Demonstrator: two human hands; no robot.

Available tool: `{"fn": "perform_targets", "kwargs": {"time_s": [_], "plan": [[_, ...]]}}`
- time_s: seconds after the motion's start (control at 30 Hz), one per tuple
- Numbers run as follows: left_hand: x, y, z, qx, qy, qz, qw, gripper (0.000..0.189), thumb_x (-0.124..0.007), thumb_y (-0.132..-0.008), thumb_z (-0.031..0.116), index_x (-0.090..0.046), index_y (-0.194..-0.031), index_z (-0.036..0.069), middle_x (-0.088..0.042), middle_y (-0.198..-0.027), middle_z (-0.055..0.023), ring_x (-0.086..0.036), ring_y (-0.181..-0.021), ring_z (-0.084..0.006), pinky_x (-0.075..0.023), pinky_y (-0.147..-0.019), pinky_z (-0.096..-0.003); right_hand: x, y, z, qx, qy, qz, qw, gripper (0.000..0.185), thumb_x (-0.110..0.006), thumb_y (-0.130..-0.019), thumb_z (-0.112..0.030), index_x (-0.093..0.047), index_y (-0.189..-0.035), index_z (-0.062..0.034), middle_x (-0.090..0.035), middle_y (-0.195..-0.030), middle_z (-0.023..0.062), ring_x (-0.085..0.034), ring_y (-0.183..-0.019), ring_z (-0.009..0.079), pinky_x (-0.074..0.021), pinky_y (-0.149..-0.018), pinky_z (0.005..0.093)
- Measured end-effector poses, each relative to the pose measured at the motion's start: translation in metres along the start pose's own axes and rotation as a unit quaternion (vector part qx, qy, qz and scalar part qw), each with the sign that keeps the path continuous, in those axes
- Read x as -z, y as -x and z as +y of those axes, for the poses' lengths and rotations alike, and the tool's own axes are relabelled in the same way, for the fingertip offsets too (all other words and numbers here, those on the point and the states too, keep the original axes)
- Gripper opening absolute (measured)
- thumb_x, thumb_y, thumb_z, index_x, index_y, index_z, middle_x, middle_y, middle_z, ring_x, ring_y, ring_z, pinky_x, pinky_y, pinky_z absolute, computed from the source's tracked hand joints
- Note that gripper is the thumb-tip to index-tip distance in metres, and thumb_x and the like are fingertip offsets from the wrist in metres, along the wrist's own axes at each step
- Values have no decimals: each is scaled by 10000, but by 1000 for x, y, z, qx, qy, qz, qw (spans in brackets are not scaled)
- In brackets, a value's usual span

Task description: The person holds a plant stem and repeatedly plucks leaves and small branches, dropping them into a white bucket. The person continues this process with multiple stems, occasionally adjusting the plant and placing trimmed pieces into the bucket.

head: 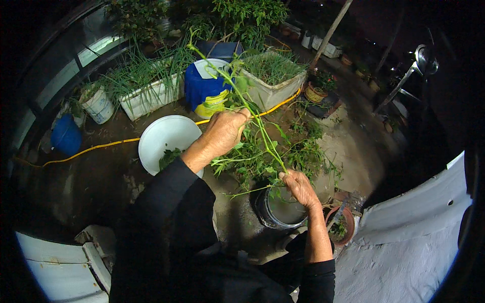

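A long green plant stem (264, 132) with side shoots and few leaves runs slantwise in front of me. Its lower end is pinched by my right hand (300, 188), above a black bucket (271, 216). Higher up, my left hand (228, 127) is closed at the stem, its fingertips around the stem or its leaves; the fingers partly hide what they grip. Below and behind the hands, a heap of cut leafy stems (303, 151) lies on the ground. Left of my left forearm stands a white bucket (151, 146) with some picked green leaves (169, 157) inside.
A yellow hose (91, 147) crosses the wet ground behind the white bucket. Planters with grass-like greens (149, 98) and a blue-and-yellow bucket (204, 89) stand beyond. To the right are a terracotta pot (350, 231) and a whitish wall (409, 242).
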State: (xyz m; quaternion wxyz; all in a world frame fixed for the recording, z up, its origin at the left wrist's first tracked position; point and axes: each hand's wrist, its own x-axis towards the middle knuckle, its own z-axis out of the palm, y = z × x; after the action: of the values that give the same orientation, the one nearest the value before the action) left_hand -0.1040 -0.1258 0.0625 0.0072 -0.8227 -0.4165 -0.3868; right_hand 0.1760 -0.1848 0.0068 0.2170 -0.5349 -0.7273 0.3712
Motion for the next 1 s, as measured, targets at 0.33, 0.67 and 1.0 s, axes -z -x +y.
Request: {"fn": "perform_targets", "kwargs": {"time_s": [0.33, 0.67, 1.0], "plan": [[14, 52, -119, 43, -164, 140, 976, 129, -557, -822, 4, -584, -945, 29, -618, -846, -192, -615, -825, -369, -500, -713, -442, 5, -1, 27, -34, -68, 26, 997, 394, -498, -891, -397, -462, -748, -31, -403, -616, 31, -403, -608, 173, -356, -590, 345], [7, 119, -160, 313, 23, 32, 949, 318, -637, -833, 143, -619, -1146, 85, -669, -1003, -178, -658, -902, -284, -517, -797, -395, 2, -6, 22, 36, -109, 15, 993, 352, -514, -874, -343, -437, -711, -40, -396, -609, -9, -369, -588, 119, -307, -546, 313], [43, 35, 18, -32, 72, -38, 996, 272, -635, -835, 225, -624, -1030, 35, -635, -915, -158, -588, -914, -322, -457, -774, -411, -1, -3, 0, 48, -88, 14, 995, 344, -505, -878, -336, -440, -732, -32, -395, -614, 18, -389, -607, 138, -341, -570, 326]]}}
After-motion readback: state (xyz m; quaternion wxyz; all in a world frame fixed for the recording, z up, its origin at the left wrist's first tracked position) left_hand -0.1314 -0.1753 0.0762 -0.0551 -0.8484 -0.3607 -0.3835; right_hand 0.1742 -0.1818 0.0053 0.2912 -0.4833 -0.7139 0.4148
